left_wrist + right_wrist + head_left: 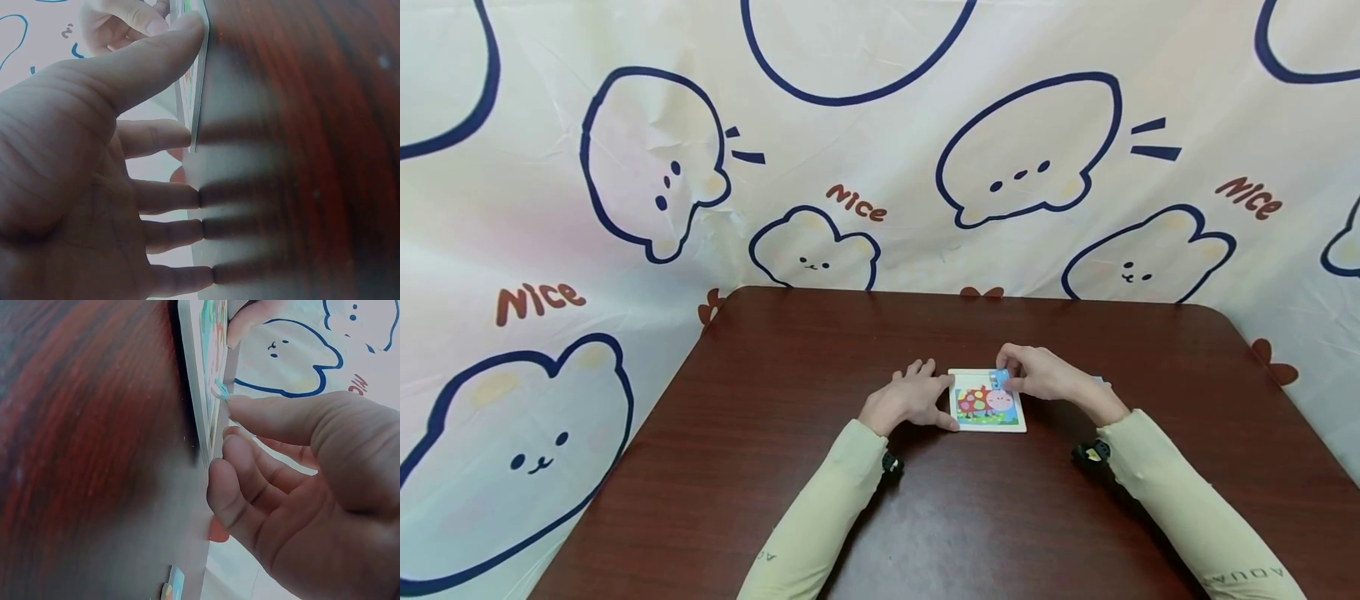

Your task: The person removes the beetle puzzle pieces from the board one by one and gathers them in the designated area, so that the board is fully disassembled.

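Note:
A small jigsaw puzzle in a white frame tray [987, 427] lies on the table, showing a red spotted ladybug with a pink face. At its left edge my left hand [913, 397] steadies it with straight, spread fingers. The left thumb [165, 53] lies along the near edge, while the other fingertips touch the tabletop and the frame. Over the tray's upper right corner, my right hand [1037, 372] pinches a blue puzzle piece [998, 379] between thumb and fingers. That piece [222, 389] shows tilted above the tray in the right wrist view. A pale gap runs along the picture's top left.
Another puzzle piece [177, 584] lies on the table beyond my right hand, partly hidden by the wrist in the head view. The dark wooden table [790, 400] meets a cartoon-printed cloth [910, 167] at its back and sides.

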The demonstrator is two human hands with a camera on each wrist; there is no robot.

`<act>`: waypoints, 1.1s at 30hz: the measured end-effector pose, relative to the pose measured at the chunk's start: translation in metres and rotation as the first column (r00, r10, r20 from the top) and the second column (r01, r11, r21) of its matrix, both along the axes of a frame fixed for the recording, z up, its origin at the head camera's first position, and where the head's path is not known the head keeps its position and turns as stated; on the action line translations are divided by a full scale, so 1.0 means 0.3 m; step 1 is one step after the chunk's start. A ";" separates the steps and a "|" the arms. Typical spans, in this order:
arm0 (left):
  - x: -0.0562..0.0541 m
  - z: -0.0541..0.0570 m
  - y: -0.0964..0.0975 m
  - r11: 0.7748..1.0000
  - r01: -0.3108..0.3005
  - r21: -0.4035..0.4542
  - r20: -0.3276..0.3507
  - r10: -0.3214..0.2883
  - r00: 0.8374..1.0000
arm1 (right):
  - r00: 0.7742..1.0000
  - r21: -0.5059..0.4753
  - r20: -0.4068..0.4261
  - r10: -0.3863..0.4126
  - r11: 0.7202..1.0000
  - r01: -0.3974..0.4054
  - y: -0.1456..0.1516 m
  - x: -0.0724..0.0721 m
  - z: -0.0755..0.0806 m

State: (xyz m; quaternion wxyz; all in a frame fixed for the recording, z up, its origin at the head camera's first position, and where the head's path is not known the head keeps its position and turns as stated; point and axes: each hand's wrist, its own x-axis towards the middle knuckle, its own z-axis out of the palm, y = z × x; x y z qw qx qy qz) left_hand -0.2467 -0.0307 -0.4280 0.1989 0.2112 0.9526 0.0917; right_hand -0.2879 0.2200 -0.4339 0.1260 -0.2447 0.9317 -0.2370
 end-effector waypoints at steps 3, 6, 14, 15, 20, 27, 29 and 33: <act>-0.001 0.003 0.000 1.000 -0.002 0.004 0.003 0.002 1.000 | 1.000 -0.006 -0.002 -0.001 1.000 0.001 0.000 0.000 -0.003; 0.000 0.006 -0.001 1.000 -0.007 0.008 0.005 0.007 1.000 | 1.000 -0.020 -0.009 -0.009 1.000 0.008 0.000 -0.002 -0.005; -0.001 0.009 0.001 1.000 -0.011 0.005 0.002 0.011 1.000 | 0.999 -0.103 -0.019 -0.042 0.994 0.040 0.018 -0.004 0.012; 0.000 0.009 0.001 1.000 -0.011 0.007 0.002 0.011 1.000 | 0.999 -0.113 -0.012 -0.047 0.993 0.045 0.026 -0.004 0.017; 0.002 0.012 -0.001 1.000 -0.008 0.018 0.005 0.008 1.000 | 0.996 -0.122 0.009 -0.094 0.988 0.094 0.078 -0.001 0.040; 0.000 0.009 -0.004 1.000 0.002 0.005 -0.001 -0.002 1.000 | 0.992 -0.165 0.011 -0.124 0.978 0.124 0.148 0.001 0.070; 0.000 0.008 -0.004 1.000 0.003 0.004 -0.002 -0.003 1.000 | 0.990 -0.179 0.018 -0.137 0.974 0.138 0.166 0.000 0.070; 0.002 0.004 -0.005 1.000 -0.003 0.007 0.001 0.003 1.000 | 0.986 -0.207 0.043 -0.163 0.964 0.168 0.205 -0.002 0.062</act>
